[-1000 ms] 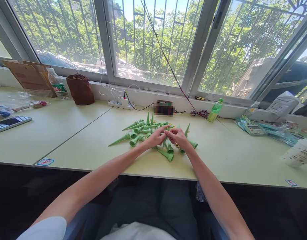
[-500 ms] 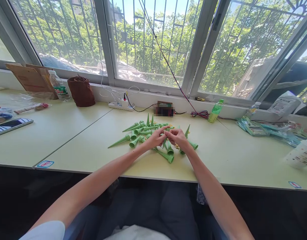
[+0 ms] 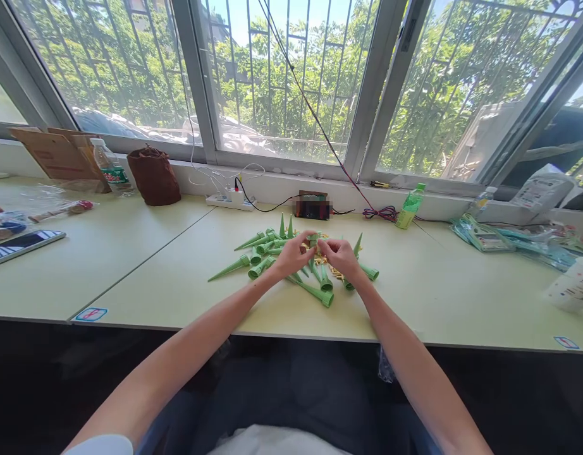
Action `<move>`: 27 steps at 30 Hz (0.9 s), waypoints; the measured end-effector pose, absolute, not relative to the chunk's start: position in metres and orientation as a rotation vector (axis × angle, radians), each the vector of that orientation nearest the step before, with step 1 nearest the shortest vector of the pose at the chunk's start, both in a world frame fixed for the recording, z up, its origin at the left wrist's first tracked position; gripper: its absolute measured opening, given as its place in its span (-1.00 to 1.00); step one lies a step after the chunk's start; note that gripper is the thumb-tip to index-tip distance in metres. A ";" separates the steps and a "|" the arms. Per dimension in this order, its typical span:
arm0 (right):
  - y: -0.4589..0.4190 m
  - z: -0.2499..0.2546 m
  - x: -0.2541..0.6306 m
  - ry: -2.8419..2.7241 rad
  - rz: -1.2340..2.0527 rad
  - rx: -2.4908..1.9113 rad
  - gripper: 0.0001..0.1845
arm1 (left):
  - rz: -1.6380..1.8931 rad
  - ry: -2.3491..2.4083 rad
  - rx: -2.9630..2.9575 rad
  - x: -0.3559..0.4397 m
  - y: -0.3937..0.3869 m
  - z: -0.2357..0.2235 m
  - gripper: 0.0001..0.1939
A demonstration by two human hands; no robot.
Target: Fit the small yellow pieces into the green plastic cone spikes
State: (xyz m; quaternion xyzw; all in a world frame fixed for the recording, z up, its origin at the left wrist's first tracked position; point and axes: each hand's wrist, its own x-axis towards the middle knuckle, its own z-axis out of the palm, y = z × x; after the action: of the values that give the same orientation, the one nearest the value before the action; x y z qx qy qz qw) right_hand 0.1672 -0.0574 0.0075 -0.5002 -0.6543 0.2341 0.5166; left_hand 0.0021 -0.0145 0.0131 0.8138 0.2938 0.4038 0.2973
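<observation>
My left hand (image 3: pixel 293 256) is closed around a green plastic plant-watering spike (image 3: pixel 313 241), its wide end up between thumb and fingers. Close against that spike, my right hand (image 3: pixel 341 257) pinches with its fingertips; whatever is in the pinch is too small to make out. More green spikes (image 3: pixel 259 268) lie loosely heaped around and under both hands, and a few stand upright on their wide ends. Small yellow pieces (image 3: pixel 336 273) are scattered among them, partly hidden by my right hand.
A power strip (image 3: pixel 231 201), a pixelated device (image 3: pixel 312 206) and a green bottle (image 3: pixel 410 206) stand along the window side of the table. At left are a phone (image 3: pixel 26 245) and a brown bag (image 3: pixel 153 177); at right, plastic packets (image 3: pixel 490 235) and a white tub (image 3: pixel 573 287).
My hands have drawn slightly apart, and the wide end of the green spike now shows between them. The view has shifted slightly.
</observation>
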 end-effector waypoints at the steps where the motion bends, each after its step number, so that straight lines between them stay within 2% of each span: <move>1: -0.057 0.007 0.167 -1.571 0.508 -1.217 -0.44 | 1.085 0.809 2.169 0.001 -0.014 0.015 -0.57; 5: -0.058 0.008 0.168 -1.595 0.262 -1.324 -0.55 | 1.150 0.961 2.217 -0.001 -0.011 0.018 -0.62; 8: -0.058 0.008 0.170 -1.629 0.222 -1.379 -0.75 | 1.142 1.053 2.286 -0.001 -0.010 0.016 -0.63; 10: -0.057 0.007 0.171 -1.647 0.217 -1.395 -0.82 | 1.117 1.074 2.331 -0.001 -0.011 0.015 -0.62; 27: -0.046 -0.008 0.186 -1.896 0.208 -1.620 -0.76 | 0.913 1.030 2.470 0.003 -0.012 0.003 -0.57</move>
State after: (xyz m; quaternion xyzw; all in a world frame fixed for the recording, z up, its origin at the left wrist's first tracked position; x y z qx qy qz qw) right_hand 0.1861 -0.0458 -0.0079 -0.6146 -0.7192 0.0788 0.3142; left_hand 0.0033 -0.0124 0.0032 0.8628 0.3599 0.3188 0.1563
